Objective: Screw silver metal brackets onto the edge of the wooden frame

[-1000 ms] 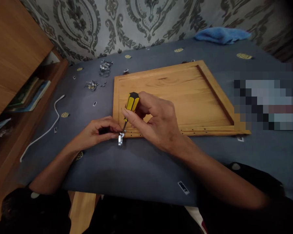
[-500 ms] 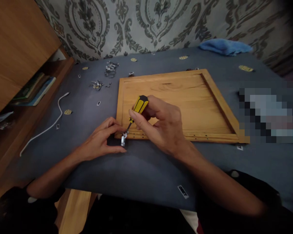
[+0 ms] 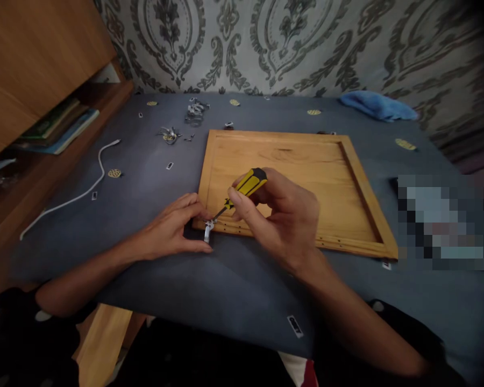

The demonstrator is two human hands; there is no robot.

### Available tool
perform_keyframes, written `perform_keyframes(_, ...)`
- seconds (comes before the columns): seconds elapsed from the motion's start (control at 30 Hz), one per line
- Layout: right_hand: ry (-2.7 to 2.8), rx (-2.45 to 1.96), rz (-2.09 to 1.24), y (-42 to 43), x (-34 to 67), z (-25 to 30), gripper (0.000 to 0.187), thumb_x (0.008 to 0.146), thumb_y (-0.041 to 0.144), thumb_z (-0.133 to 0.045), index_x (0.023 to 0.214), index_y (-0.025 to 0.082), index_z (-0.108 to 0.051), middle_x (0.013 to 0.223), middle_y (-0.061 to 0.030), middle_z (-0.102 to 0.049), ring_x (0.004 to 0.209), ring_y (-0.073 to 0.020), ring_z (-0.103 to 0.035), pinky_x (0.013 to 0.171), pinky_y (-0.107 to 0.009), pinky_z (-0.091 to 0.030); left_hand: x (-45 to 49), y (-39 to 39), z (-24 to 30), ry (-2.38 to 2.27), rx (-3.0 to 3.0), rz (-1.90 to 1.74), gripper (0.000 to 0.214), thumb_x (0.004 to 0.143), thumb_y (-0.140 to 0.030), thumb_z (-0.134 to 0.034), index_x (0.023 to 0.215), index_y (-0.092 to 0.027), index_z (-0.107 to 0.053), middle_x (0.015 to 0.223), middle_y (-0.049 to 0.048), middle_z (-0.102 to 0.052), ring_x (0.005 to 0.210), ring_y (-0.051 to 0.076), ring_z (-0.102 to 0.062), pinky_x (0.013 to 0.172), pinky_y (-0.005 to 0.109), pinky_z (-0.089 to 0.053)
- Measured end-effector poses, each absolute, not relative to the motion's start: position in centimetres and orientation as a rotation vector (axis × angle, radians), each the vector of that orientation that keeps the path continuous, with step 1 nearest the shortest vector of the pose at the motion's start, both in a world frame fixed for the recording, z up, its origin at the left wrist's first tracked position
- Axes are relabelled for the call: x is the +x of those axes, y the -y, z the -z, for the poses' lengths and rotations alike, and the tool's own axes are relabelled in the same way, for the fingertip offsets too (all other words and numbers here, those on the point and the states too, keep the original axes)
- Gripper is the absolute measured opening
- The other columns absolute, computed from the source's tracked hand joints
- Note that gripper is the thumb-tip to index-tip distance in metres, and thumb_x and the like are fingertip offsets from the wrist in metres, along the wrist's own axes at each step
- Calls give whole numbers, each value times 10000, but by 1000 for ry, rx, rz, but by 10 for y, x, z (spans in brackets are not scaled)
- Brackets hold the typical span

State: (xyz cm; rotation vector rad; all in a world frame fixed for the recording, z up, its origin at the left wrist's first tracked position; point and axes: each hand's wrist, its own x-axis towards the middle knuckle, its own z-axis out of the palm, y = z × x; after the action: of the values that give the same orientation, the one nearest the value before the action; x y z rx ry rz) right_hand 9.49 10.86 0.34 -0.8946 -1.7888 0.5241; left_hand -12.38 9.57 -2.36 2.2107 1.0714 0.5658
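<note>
While the right hand point(image 3: 288, 220) holds a yellow-and-black screwdriver point(image 3: 248, 184) between thumb and fingers, the slanting shaft reaches down to a metal hinge point(image 3: 207, 232) at the near left corner of a framed wooden panel point(image 3: 290, 177). The left hand point(image 3: 171, 228) is spread fairly wide around that hinge, its fingers at the panel's corner and its thumb by the hinge's near end; whether it grips the metal, I cannot tell. The hinge juts past the panel's near edge, along which small dark holes run.

The panel lies flat on the blue-grey surface point(image 3: 234, 290), recessed face up, between the near and far edges. Toward the surface's far left corner sits a cluster of metal hinges point(image 3: 195, 112), with a smaller pile of metal parts point(image 3: 169, 135) nearer the person and a few loose screws point(image 3: 189, 138) just beside that pile. A white cable point(image 3: 100, 180) curves along the left edge. A crumpled blue cloth point(image 3: 379, 106) lies near the far right corner, and a pixelated object point(image 3: 443, 223) rests toward the right edge, too blurred to identify.
</note>
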Motion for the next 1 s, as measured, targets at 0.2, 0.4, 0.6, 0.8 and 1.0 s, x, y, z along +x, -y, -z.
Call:
perform_keyframes(0.2,1553,-861,-664,-100,94,-14,139,925,251,-690,822,227,-600,702,57,-610,520,-93,-630,494,-247,-493,-125,-97,24,-1077,2148,-540,434,837,-579,-751,968,-195,-597,982,28,-549,939,199,-528,818,318,-446)
perform_keyframes(0.4,1603,-893,-713,-94,90,-14,84,924,273,-702,861,239,-659,707,39,-649,537,-122,-645,501,-278,-511,-125,-99,26,-1052,2156,-549,435,827,-564,-765,943,-194,-569,982,24,-545,923,194,-516,855,324,-449)
perform_keyframes(0.6,1613,-915,-750,-92,87,-8,78,918,268,-706,862,260,-652,736,15,-654,549,-145,-626,487,-305,-514,-126,-100,28,-1040,2195,-539,427,823,-547,-775,945,-196,-565,985,25,-544,916,196,-518,850,323,-461)
perform_keyframes(0.8,1648,-938,-722,-94,89,-4,123,923,322,-696,852,245,-630,730,14,-634,548,-145,-602,490,-311,-500,-126,-100,25,-1057,2205,-523,423,805,-519,-802,931,-191,-564,1002,30,-564,943,204,-533,846,316,-459)
perform_keyframes(1.0,1657,-914,-657,-99,92,-2,90,928,311,-684,875,251,-643,715,14,-619,544,-140,-596,512,-313,-496,-126,-99,23,-1052,2226,-513,410,823,-501,-792,992,-187,-589,1034,36,-572,957,203,-541,853,317,-459)
